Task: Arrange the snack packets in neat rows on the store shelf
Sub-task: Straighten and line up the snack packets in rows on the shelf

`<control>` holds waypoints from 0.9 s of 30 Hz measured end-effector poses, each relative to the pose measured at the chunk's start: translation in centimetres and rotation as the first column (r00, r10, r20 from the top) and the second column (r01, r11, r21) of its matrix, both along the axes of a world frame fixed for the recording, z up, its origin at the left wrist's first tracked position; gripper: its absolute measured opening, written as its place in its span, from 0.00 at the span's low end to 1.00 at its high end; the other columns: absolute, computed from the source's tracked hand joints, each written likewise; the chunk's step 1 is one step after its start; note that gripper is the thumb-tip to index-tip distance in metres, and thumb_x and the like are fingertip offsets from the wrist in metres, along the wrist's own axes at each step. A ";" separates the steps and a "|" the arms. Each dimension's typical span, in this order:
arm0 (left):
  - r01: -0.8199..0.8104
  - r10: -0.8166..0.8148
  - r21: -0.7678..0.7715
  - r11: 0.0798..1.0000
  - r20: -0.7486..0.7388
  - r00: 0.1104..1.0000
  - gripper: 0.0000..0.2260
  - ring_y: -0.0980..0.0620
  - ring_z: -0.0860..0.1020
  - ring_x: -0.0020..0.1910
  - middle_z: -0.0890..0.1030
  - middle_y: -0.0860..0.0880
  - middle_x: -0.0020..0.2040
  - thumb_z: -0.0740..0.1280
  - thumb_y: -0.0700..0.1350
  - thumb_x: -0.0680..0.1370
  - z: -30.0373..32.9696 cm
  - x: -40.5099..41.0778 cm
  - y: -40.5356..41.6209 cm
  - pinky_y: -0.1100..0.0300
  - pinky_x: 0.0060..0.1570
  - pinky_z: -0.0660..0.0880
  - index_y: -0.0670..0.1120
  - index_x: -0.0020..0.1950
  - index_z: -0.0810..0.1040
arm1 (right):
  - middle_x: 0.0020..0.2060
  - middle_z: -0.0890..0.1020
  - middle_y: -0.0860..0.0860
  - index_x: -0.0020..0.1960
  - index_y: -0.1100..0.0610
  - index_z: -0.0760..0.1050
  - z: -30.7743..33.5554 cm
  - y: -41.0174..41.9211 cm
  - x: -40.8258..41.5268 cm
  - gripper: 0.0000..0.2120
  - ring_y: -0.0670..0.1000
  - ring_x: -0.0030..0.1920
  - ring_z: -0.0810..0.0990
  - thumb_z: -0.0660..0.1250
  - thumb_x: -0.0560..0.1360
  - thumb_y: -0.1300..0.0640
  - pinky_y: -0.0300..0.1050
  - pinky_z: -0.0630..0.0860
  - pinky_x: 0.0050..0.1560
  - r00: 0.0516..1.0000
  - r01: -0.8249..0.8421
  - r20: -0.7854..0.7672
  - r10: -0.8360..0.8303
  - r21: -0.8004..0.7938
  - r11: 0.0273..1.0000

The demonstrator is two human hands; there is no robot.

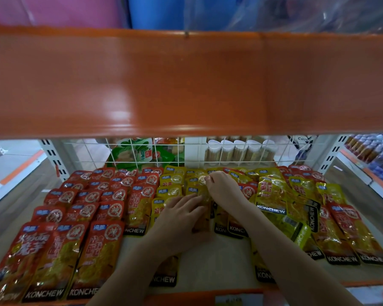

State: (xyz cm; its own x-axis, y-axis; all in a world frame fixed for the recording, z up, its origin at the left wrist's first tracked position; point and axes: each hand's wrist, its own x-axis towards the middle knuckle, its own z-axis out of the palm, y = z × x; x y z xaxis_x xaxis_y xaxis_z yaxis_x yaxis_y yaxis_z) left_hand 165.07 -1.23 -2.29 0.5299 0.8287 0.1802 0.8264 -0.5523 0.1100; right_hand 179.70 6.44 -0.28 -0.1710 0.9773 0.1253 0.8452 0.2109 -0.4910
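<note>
An orange upper shelf fills the top half of my view, hiding much of the shelf back; goods behind the wire grille are hard to make out. My left hand lies flat, fingers spread, pressing on yellow snack packets at the middle of the lower shelf. My right hand, reaching farther back, pinches a yellow packet's top edge. Red packets lie in rows at left, long axes running front to back, KONCHEW ends toward me; the mixed pile at right lies askew.

Red, yellow snack packets in rows
</note>
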 end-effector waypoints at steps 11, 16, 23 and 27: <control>0.013 -0.014 0.017 1.000 0.027 1.000 0.23 0.52 0.72 0.64 0.76 0.56 0.63 0.57 0.64 0.69 0.1 -0.6 -0.2 0.52 0.61 0.69 0.57 0.59 0.76 | 0.28 0.68 0.49 0.30 0.57 0.64 0.6 0.1 -0.1 0.20 0.44 0.28 0.67 0.55 0.81 0.57 0.37 0.57 0.27 0.999 -0.007 0.036 0.007 0.004 1.000; -0.021 0.022 0.041 0.999 -0.040 0.999 0.22 0.50 0.74 0.63 0.77 0.53 0.63 0.58 0.63 0.71 0.3 -0.1 0.0 0.52 0.60 0.71 0.55 0.59 0.78 | 0.27 0.67 0.49 0.29 0.57 0.64 1.1 0.0 -0.2 0.20 0.45 0.27 0.66 0.55 0.81 0.58 0.36 0.57 0.26 0.999 -0.017 0.028 0.017 0.006 1.000; -0.039 0.039 0.002 0.999 -0.019 0.999 0.27 0.51 0.55 0.75 0.59 0.51 0.76 0.56 0.58 0.79 0.7 0.7 0.2 0.57 0.72 0.52 0.49 0.75 0.59 | 0.26 0.70 0.50 0.33 0.60 0.70 1.5 -0.1 -0.5 0.19 0.48 0.27 0.70 0.55 0.81 0.56 0.41 0.61 0.27 0.999 -0.029 0.023 0.029 0.009 1.000; -0.014 0.016 -0.033 0.999 0.039 0.999 0.27 0.49 0.58 0.74 0.62 0.49 0.74 0.58 0.58 0.78 0.8 0.8 0.3 0.54 0.71 0.59 0.47 0.74 0.62 | 0.25 0.68 0.50 0.28 0.58 0.63 2.4 -0.2 -0.9 0.22 0.49 0.27 0.67 0.55 0.81 0.55 0.45 0.59 0.30 0.999 -0.033 0.037 0.033 0.017 0.999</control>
